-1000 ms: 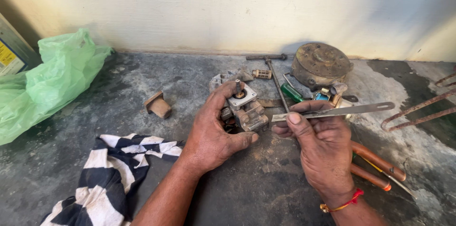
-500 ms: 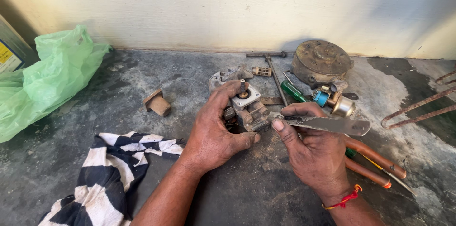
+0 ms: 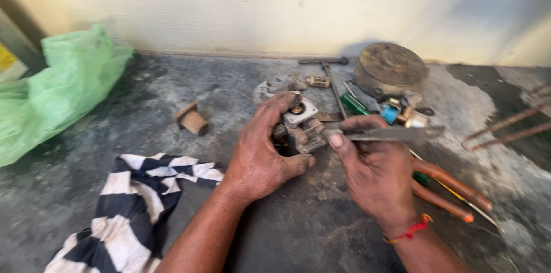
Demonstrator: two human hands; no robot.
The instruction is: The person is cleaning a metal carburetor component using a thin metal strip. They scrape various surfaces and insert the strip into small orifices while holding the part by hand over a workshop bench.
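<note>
A person works at a stained grey tabletop [image 3: 172, 210] set against a pale wall. At far left, about nine o'clock, lies a crumpled green plastic bag [image 3: 57, 92]; at seven o'clock a black-and-white striped cloth [image 3: 129, 204] is bunched by the person's left forearm. A small brown block [image 3: 191, 119] sits alone at ten o'clock from the hands.

At centre, the left hand [image 3: 261, 155] has its grip clamped around a small grimy metal assembly [image 3: 301, 126], fingers curled over its top and thumb pressed beneath, holding it just above the tabletop. A short post stands up from the part's square pale plate.

Just to its right, the right hand [image 3: 376, 172], a red thread at the wrist, has its grip closed on a flat grey metal blade [image 3: 393, 134], thumb on top; the tool's near end touches the assembly's right side, and the blade runs out towards three o'clock.

Behind the hands, at twelve to one o'clock, lie a T-handled wrench [image 3: 330, 75], a green-handled screwdriver [image 3: 353, 103] and small blue and brass fittings, with a round rusty metal housing [image 3: 390, 69] near the wall. Orange-handled pliers [image 3: 450, 190] lie at four o'clock, partly under the right hand. Rusty rods [image 3: 511, 126] cross the far right edge.
</note>
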